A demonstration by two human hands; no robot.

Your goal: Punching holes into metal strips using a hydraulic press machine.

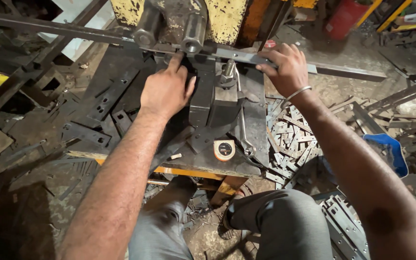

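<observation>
- Nearest the camera are the person's knees in grey trousers, with scrap metal on the floor between the feet.
- Just beyond the knees a dark steel worktop (246, 166) carries a small round tape measure (225, 149) near its front edge and a spanner (243, 130) lying beside it.
- To the right of the worktop, cut metal strips (292, 142) lie heaped on the floor, next to a blue tray (393, 151).
- To the left, punched flat plates (99, 108) lie scattered.
- The left hand (167, 89) rests on the steel block of the machine, fingers pointing forward and loosely closed, the forefinger touching the long flat bar (246, 57) under the rollers.
- The right hand (287, 67), a metal bangle at its wrist, has its fingers curled over the same bar, gripping it.
- The bar runs left to right across the machine, passing under two rollers (193, 31).
- Farthest back stands the chipped yellow machine body (227, 19).
</observation>
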